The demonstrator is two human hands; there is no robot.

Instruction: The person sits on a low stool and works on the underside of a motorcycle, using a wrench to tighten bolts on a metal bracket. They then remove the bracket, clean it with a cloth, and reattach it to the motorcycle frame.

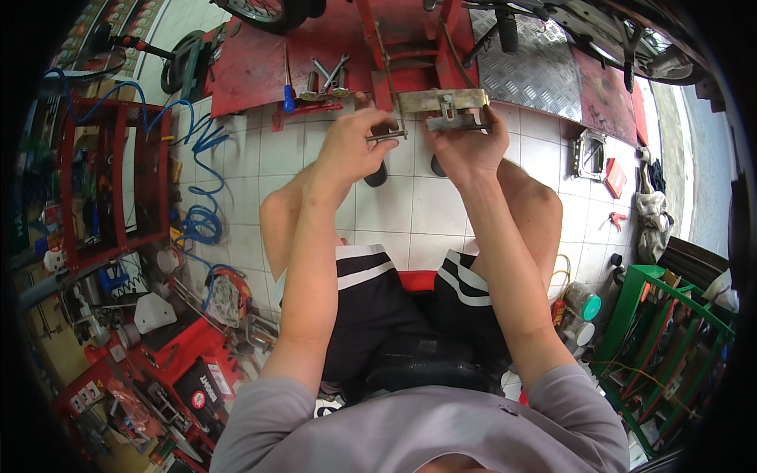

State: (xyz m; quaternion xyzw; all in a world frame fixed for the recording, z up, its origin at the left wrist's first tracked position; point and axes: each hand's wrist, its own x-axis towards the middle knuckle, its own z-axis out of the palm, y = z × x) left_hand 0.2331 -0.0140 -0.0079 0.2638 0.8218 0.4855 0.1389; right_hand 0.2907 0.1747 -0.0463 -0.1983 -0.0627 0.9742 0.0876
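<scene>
My left hand is closed, with a thin metal rod, perhaps a bolt or pin, pinched between thumb and fingers. To its right, my right hand grips a worn, brass-coloured metal bracket from below. A darker metal piece sits along the bracket's near side. The rod's tip is close to the bracket's left end; whether they touch, I cannot tell. Both hands are over the near edge of a red lift platform. A blue-handled screwdriver and several wrenches lie on that platform, left of the bracket.
A red upright frame rises beyond my hands. A motorcycle stands far right. A coiled blue air hose and red shelving are left. A green rack and jars stand right; a red tool box is near left.
</scene>
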